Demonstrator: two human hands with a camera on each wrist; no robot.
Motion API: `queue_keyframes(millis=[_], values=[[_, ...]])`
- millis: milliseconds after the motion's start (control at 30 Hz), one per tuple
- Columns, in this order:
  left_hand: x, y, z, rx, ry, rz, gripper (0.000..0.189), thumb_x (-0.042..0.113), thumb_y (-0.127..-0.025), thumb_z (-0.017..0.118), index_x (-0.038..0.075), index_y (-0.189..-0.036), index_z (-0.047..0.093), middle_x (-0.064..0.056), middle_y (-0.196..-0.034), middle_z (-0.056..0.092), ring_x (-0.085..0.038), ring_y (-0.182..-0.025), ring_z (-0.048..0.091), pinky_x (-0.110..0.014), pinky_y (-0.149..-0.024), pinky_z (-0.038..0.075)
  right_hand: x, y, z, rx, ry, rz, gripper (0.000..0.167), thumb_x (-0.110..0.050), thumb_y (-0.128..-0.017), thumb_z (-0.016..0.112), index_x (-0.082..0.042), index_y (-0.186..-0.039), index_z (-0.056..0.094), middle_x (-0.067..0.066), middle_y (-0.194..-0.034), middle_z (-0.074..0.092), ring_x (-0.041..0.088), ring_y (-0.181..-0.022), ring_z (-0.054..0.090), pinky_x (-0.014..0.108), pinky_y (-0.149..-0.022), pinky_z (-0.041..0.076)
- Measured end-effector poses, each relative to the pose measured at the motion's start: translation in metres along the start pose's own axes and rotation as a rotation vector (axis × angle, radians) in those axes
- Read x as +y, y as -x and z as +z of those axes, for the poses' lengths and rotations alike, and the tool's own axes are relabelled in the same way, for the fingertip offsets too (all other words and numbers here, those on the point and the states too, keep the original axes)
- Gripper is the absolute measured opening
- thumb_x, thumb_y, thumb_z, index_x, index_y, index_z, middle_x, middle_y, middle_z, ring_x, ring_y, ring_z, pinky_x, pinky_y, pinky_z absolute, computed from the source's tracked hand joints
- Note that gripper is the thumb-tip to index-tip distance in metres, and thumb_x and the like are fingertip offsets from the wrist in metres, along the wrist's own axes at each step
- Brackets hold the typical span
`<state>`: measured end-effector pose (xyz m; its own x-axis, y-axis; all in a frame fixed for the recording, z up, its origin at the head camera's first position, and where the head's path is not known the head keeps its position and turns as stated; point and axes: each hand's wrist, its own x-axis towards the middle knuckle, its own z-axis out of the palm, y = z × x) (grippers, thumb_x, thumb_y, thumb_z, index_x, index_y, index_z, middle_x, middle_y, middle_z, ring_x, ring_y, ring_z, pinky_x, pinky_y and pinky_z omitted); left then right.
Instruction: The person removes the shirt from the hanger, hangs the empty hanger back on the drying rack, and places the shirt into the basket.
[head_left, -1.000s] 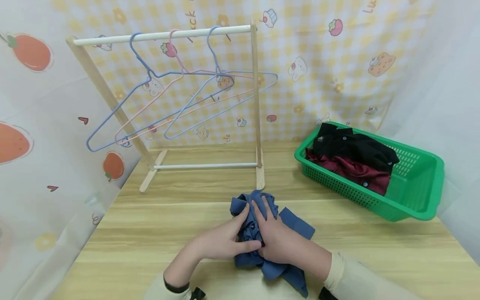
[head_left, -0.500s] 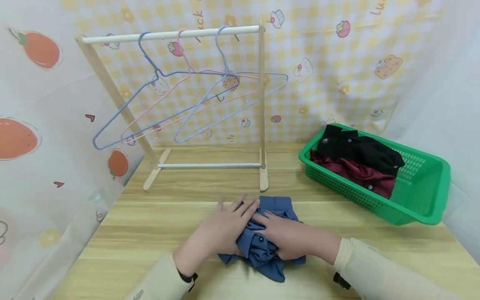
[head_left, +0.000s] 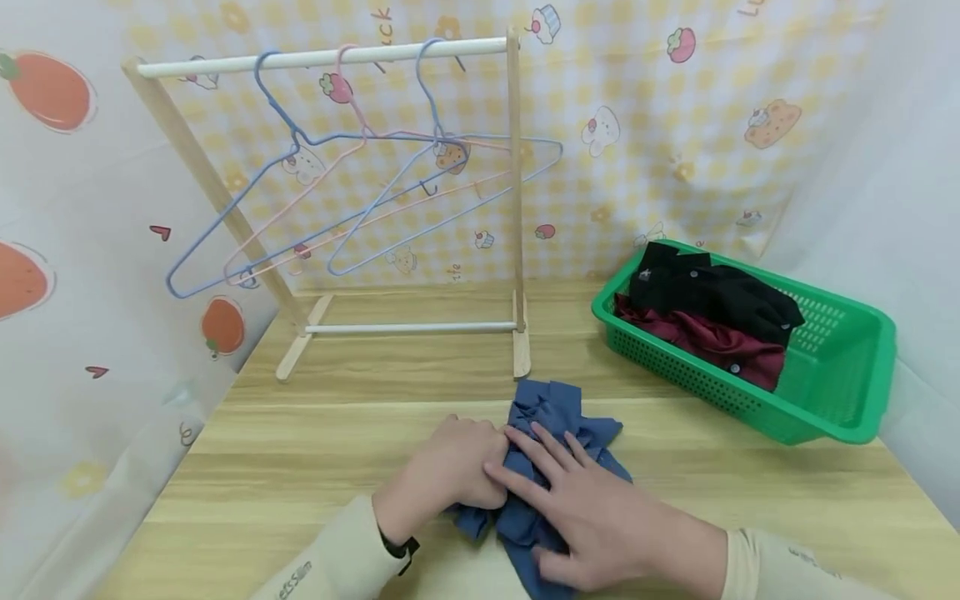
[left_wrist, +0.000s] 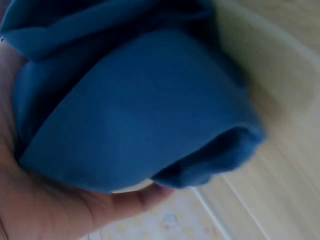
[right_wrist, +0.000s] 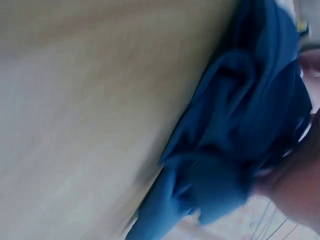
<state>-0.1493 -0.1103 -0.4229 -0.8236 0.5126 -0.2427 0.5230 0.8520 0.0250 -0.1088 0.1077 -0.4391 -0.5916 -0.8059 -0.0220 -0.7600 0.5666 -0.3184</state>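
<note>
A crumpled blue shirt (head_left: 551, 417) lies bunched on the wooden table at the front. My left hand (head_left: 461, 467) grips its left side, fingers curled into the cloth; in the left wrist view, folds of the shirt (left_wrist: 140, 110) fill the hand, with a digit along the lower edge. Spread over the shirt's right side is my right hand (head_left: 592, 508), fingers straight and fingertips near the left hand. The right wrist view is blurred and shows the shirt (right_wrist: 215, 125) hanging in folds beside the hand.
Behind stands a wooden rack (head_left: 517, 208) with a blue hanger (head_left: 225, 212), a pink hanger (head_left: 300, 204) and a light blue hanger (head_left: 382, 196) on its bar. At the right is a green basket (head_left: 847, 417) holding a black garment (head_left: 720, 292) and a dark red garment (head_left: 705, 333).
The hands have shifted about the shirt and its folds have turned over. My left hand, flat half a second ago, is now curled on the cloth; the right hand has spread its fingers.
</note>
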Motion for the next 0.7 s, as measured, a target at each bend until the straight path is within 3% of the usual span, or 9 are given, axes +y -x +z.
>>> queue_keyframes(millis=[33, 67, 167, 267, 333, 433, 500, 567, 700], values=[[0.002, -0.001, -0.002, -0.027, 0.021, -0.017, 0.040, 0.033, -0.080, 0.075, 0.015, -0.115, 0.079, -0.002, -0.088, 0.074, -0.018, -0.072, 0.066, -0.046, -0.078, 0.061, -0.004, 0.001, 0.002, 0.005, 0.025, 0.010, 0.099, -0.065, -0.098, 0.062, -0.042, -0.170, -0.003, 0.007, -0.182, -0.005, 0.047, -0.165, 0.009, 0.077, -0.118, 0.033], [0.004, -0.003, -0.004, -0.057, 0.031, -0.031, 0.040, 0.033, -0.081, 0.073, 0.015, -0.116, 0.078, -0.002, -0.092, 0.076, -0.017, -0.072, 0.065, -0.042, -0.075, 0.060, -0.007, 0.002, 0.004, 0.008, 0.059, 0.026, 0.104, -0.072, -0.096, 0.061, -0.040, -0.170, -0.004, 0.009, -0.181, -0.007, 0.047, -0.165, 0.009, 0.077, -0.118, 0.033], [0.006, -0.007, -0.009, -0.165, 0.078, -0.051, 0.060, 0.036, -0.082, 0.075, 0.015, -0.138, 0.070, -0.004, -0.109, 0.079, -0.017, -0.080, 0.069, -0.034, -0.070, 0.058, -0.007, -0.002, 0.007, 0.020, 0.174, 0.099, 0.123, -0.083, -0.085, 0.067, -0.028, -0.173, 0.000, 0.017, -0.180, -0.002, 0.046, -0.164, 0.019, 0.072, -0.118, 0.039], [0.002, -0.011, -0.013, -0.247, 0.120, -0.007, 0.075, 0.041, -0.083, 0.077, 0.012, -0.150, 0.060, -0.007, -0.126, 0.076, -0.015, -0.094, 0.072, -0.031, -0.081, 0.059, 0.004, -0.008, 0.005, 0.013, 0.222, 0.175, 0.127, -0.076, -0.082, 0.077, -0.016, -0.173, 0.012, 0.024, -0.178, 0.015, 0.045, -0.157, 0.037, 0.062, -0.114, 0.048], [-0.004, -0.014, -0.014, -0.279, 0.195, 0.034, 0.075, 0.043, -0.084, 0.079, 0.010, -0.148, 0.060, -0.005, -0.118, 0.077, -0.014, -0.091, 0.071, -0.030, -0.082, 0.058, 0.012, -0.012, 0.002, -0.002, 0.186, 0.227, 0.119, -0.067, -0.082, 0.083, -0.014, -0.171, 0.022, 0.025, -0.173, 0.030, 0.044, -0.151, 0.047, 0.060, -0.111, 0.051], [-0.011, -0.016, -0.018, -0.311, 0.320, 0.068, 0.073, 0.041, -0.085, 0.080, 0.010, -0.148, 0.060, -0.003, -0.119, 0.075, -0.011, -0.093, 0.068, -0.028, -0.086, 0.055, 0.022, -0.016, -0.002, -0.027, 0.102, 0.268, 0.103, -0.053, -0.086, 0.087, -0.013, -0.166, 0.035, 0.025, -0.157, 0.053, 0.042, -0.139, 0.058, 0.060, -0.105, 0.054], [-0.014, -0.016, -0.021, -0.294, 0.368, 0.059, 0.074, 0.040, -0.084, 0.081, 0.013, -0.149, 0.058, -0.003, -0.121, 0.074, -0.012, -0.095, 0.067, -0.029, -0.088, 0.055, 0.026, -0.017, -0.004, -0.038, 0.050, 0.279, 0.095, -0.046, -0.088, 0.086, -0.012, -0.163, 0.040, 0.024, -0.145, 0.062, 0.042, -0.132, 0.062, 0.061, -0.102, 0.054], [-0.011, -0.011, -0.025, -0.228, 0.324, 0.039, 0.080, 0.043, -0.086, 0.081, 0.015, -0.155, 0.053, -0.007, -0.134, 0.070, -0.017, -0.108, 0.069, -0.034, -0.095, 0.056, 0.031, -0.020, -0.006, -0.045, 0.012, 0.284, 0.088, -0.038, -0.090, 0.085, -0.007, -0.161, 0.042, 0.025, -0.138, 0.066, 0.042, -0.124, 0.067, 0.060, -0.099, 0.056], [0.003, 0.005, -0.032, -0.017, 0.044, 0.046, 0.091, 0.060, -0.095, 0.072, 0.025, -0.169, 0.031, -0.013, -0.164, 0.049, -0.035, -0.139, 0.060, -0.049, -0.109, 0.055, 0.048, -0.026, -0.014, -0.051, -0.142, 0.301, 0.082, -0.027, -0.096, 0.079, 0.002, -0.161, 0.039, 0.029, -0.137, 0.067, 0.039, -0.120, 0.070, 0.056, -0.101, 0.057]])
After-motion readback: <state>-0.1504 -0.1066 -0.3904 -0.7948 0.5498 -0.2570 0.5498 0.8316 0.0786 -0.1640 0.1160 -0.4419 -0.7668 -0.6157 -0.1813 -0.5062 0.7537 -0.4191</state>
